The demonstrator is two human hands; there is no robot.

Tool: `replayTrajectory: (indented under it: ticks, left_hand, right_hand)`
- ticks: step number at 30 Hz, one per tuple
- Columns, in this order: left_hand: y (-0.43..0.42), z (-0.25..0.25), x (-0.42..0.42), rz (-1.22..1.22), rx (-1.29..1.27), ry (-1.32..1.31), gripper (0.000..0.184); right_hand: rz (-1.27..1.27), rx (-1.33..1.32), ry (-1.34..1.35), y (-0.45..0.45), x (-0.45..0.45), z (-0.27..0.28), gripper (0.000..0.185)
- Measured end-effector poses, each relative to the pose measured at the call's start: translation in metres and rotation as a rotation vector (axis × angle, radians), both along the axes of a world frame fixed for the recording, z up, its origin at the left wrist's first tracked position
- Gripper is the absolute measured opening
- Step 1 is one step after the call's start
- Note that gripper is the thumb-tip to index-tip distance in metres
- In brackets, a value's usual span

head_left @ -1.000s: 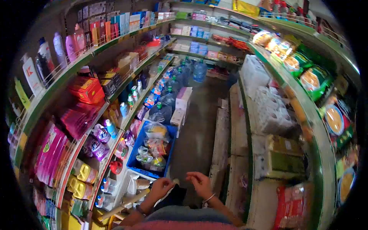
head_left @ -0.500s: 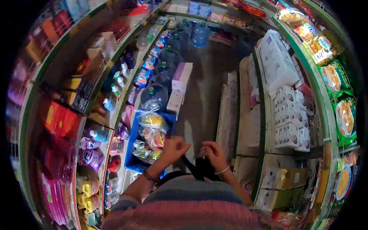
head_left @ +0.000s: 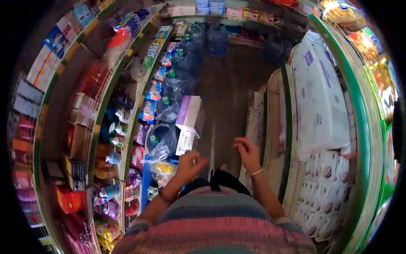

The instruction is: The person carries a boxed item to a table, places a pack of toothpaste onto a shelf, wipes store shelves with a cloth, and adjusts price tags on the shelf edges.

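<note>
The left hand [head_left: 190, 167] is loosely curled and the right hand [head_left: 248, 157] is loosely bent; I see nothing in either. The blue plastic crate [head_left: 146, 181] is beside the left arm, near the floor's [head_left: 228, 97] left edge. Its clear, crinkly bag with something yellow inside [head_left: 164, 168] could fall out if the arm bumps it. Farther on, a small white box [head_left: 185, 142] and a purple-and-white box [head_left: 189, 112] stick out, so a foot could kick them. Behind, big clear water bottles [head_left: 170, 136] crowd together; one push could tip several.
</note>
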State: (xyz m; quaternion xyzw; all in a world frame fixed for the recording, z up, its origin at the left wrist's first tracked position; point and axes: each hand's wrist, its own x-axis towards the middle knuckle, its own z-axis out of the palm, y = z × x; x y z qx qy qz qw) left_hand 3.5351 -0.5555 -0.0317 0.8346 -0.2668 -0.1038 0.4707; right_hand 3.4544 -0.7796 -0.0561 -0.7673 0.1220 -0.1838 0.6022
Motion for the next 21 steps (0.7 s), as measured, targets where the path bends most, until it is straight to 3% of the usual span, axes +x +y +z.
replayTrajectory:
  ticks: [3,6,9,13,18,21]
  left_hand:
    - [-0.043,0.003,0.048,0.012,-0.007,-0.039,0.027]
    - [-0.069,-0.003,0.091,0.097,0.016,-0.01,0.03]
    - [-0.088,-0.031,0.143,0.136,0.007,0.019,0.029]
    - [-0.12,-0.048,0.227,0.174,-0.015,0.016,0.028]
    - [-0.169,-0.034,0.356,0.202,-0.033,-0.031,0.029]
    - [-0.195,-0.019,0.426,0.203,-0.078,-0.064,0.03]
  right_hand:
    - [0.062,0.449,0.07,-0.041,0.069,0.031,0.019]
    - [0.05,0.214,0.168,-0.054,0.132,0.042,0.019]
    - [0.228,0.22,0.143,-0.072,0.193,0.026,0.02]
    - [0.283,0.124,0.188,-0.097,0.287,0.021,0.02]
    - [0.347,0.049,0.218,-0.146,0.407,0.055,0.02]
    - [0.284,0.152,0.222,-0.184,0.472,0.051,0.02]
